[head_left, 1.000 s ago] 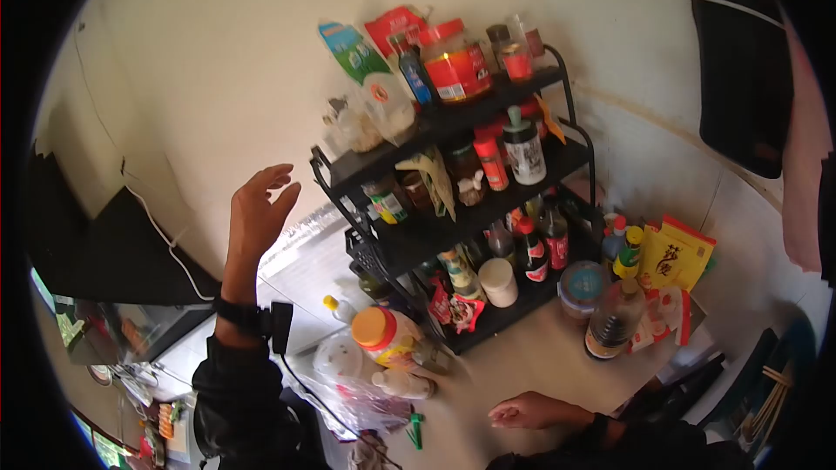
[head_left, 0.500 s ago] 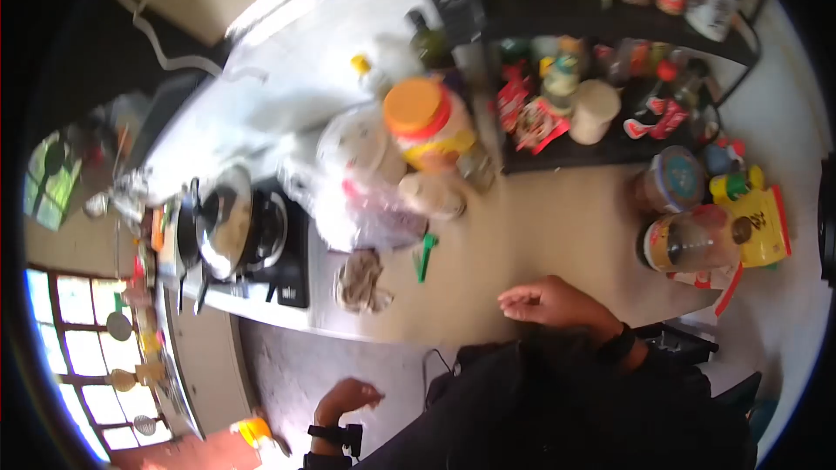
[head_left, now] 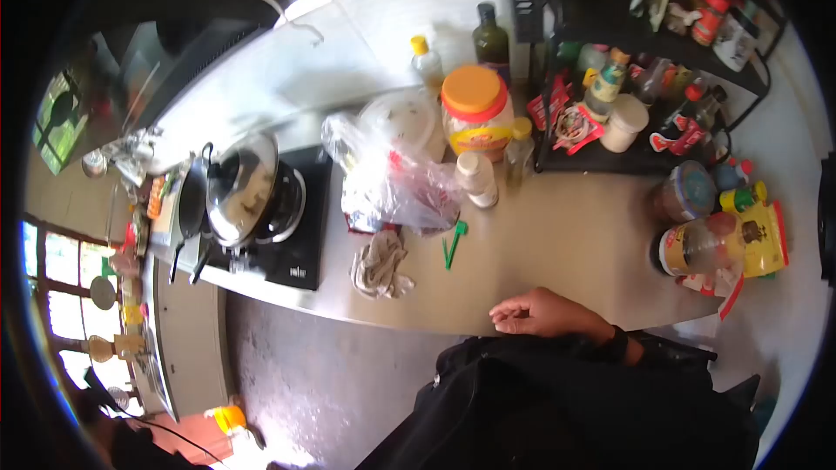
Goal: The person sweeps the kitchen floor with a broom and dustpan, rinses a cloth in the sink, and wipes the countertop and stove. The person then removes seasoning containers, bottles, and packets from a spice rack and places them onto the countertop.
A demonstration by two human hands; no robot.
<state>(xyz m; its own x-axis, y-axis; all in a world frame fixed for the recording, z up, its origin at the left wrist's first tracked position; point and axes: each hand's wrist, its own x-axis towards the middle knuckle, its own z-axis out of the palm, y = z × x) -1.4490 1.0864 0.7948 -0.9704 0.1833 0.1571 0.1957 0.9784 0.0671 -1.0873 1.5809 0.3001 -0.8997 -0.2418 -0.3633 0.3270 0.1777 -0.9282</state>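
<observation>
My right hand [head_left: 542,312] is at the front edge of the counter [head_left: 557,235], fingers loosely bent and slightly apart, holding nothing. Nearest to it on the counter are a green plastic clip [head_left: 454,245] and a crumpled cloth [head_left: 380,266]. At the far lower left, my left hand [head_left: 94,411] is dark and blurred near the frame edge; its fingers cannot be made out. Behind the clip stand a white bottle [head_left: 476,179], a large jar with an orange lid [head_left: 476,113] and a clear plastic bag [head_left: 401,176].
At the left is a black stove [head_left: 305,252] with a lidded pan [head_left: 244,191]. A black rack [head_left: 557,152] of bottles and packets stands at the back right. A big bottle [head_left: 697,244] and a yellow packet [head_left: 762,239] are at the right.
The view has swung down and left from the rack to the counter and stove. My left hand has gone from beside the rack to the far lower left. My right hand stays near the counter edge.
</observation>
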